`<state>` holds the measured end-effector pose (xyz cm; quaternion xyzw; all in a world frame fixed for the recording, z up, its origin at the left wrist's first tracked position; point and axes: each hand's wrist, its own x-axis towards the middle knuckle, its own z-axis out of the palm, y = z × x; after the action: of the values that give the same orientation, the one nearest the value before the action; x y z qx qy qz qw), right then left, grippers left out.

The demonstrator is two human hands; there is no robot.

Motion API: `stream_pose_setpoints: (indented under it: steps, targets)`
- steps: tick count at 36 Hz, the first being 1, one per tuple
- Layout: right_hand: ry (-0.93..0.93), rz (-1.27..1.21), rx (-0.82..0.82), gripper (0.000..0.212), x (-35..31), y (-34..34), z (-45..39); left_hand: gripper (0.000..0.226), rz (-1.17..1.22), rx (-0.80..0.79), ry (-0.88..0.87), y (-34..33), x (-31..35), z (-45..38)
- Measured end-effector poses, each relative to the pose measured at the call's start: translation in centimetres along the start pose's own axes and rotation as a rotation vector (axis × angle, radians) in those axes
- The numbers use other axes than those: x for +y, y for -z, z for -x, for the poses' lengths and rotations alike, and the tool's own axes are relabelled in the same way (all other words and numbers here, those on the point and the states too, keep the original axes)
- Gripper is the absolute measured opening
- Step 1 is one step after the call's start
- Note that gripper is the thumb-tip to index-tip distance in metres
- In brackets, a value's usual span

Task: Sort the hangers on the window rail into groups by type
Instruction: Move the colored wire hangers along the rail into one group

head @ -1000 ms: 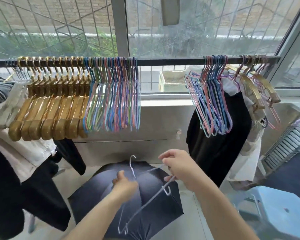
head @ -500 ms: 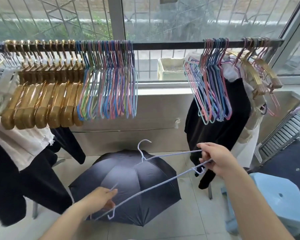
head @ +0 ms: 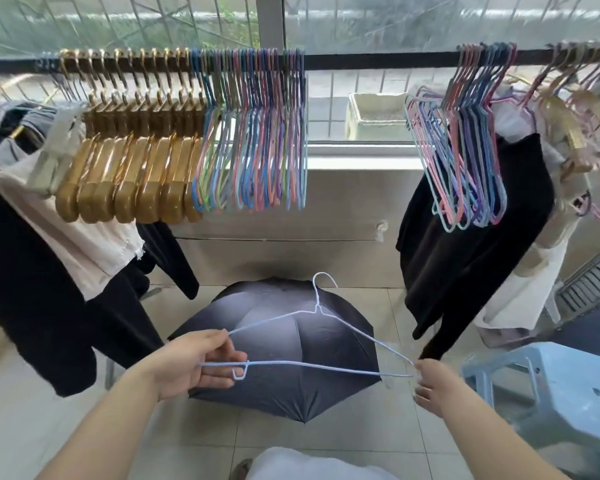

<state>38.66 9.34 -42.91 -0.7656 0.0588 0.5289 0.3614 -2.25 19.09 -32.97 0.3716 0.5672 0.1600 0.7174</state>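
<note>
Between left hand (head: 191, 367) and right hand (head: 437, 389) — pale wire hanger (head: 312, 341), ends pinched.

L hand (head: 191, 368) fingers curled, pinching; R hand (head: 437, 389) pinching; both forearms extended fwd

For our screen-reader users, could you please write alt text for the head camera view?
Both hands hold a pale wire hanger level above an open black umbrella on the floor: left hand at one end, right hand at the other. On the window rail behind hang gold hangers, a colourful wire group beside them, and more wire hangers right.
</note>
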Motion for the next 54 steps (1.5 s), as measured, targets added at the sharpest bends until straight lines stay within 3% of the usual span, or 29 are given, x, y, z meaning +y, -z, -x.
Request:
stream_pose_setpoints:
  steps: [3, 7, 10, 13, 18, 26, 32, 39, 44, 54]
  targets:
    - [-0.006, 0.062, -0.088, 0.017, 2.1, -2.3, 2.2, 0.033, -0.130, 0.112, -0.057, -2.3, 0.5, 0.0]
    - [-0.032, 0.113, -0.387, 0.025, 2.9, -6.7, 6.5, 0.028, -0.469, 0.325, -0.228, -8.1, -0.7, -1.4]
    - [0.028, 0.125, -0.604, 0.036, 2.2, -9.6, 10.0, 0.028, -0.922, 0.323, -0.383, -13.5, -3.8, -2.3]
    - [0.043, 0.088, -0.716, 0.040, 1.0, -11.6, 12.6, 0.026, -0.917, 0.310, -0.412, -16.6, -4.7, -1.8]
    - [0.197, 0.022, -0.591, 0.024, 0.0, -11.8, 11.7, 0.052, -1.049, 0.194, -0.516, -16.6, -4.1, -2.2]
    - [0.383, 0.090, -0.397, 0.021, -1.8, -10.3, 10.4, 0.036, -0.775, 0.001, -0.557, -17.4, -3.3, -1.8]
    - [0.466, 0.077, -0.340, 0.019, -4.3, -7.9, 10.8, 0.034, -0.758, 0.161, -0.499, -15.8, -2.3, -1.7]
    - [0.858, 0.235, -0.055, 0.025, -10.0, -5.0, 13.6, 0.020, -0.700, 0.164, -0.472, -14.6, 0.9, -1.4]
    - [1.067, 0.271, 0.098, 0.028, -14.7, -2.4, 16.6, 0.019, -0.703, 0.211, -0.559, -13.5, 5.4, -1.3]
    - [1.194, 0.264, 0.272, 0.034, -24.1, -1.6, 18.7, 0.017, -0.705, 0.315, -0.705, -11.9, 12.9, 1.3]
